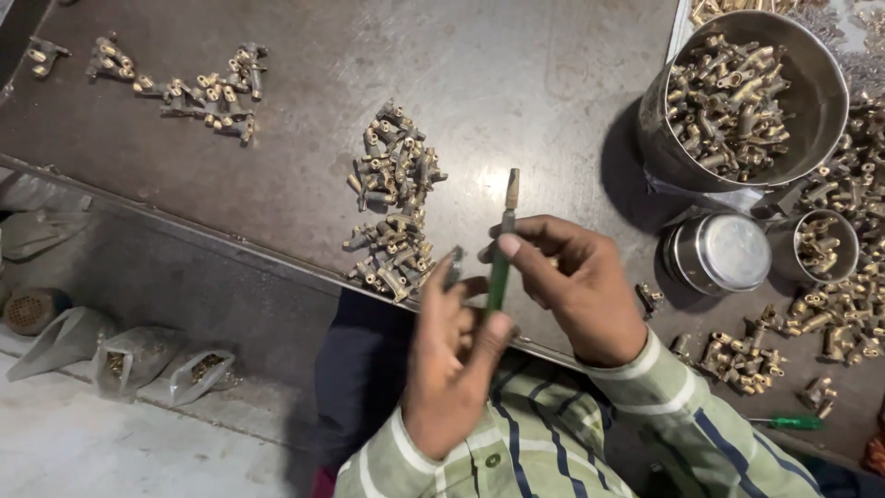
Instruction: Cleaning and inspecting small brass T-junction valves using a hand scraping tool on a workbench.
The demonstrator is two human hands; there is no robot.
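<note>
A thin green-handled tool (501,267) stands upright between both hands, with a small brass fitting (512,188) on its upper tip. My left hand (447,364) grips the lower handle under the thumb and also holds a small dark metal part (454,267) at its fingertips. From the right, my right hand (576,290) pinches the upper handle with finger and thumb. Both hands hover over the near edge of a dark metal table (516,83). Just beyond them lies a pile of brass fittings (395,198).
A large steel bowl (834,92) full of brass fittings stands at the far right, beside a lidded steel tin (724,251) and a small steel cup (853,242). More fittings lie at the far left (198,90) and right (742,361). A green screwdriver (793,422) lies near my right sleeve. Plastic bags (138,360) sit on the floor.
</note>
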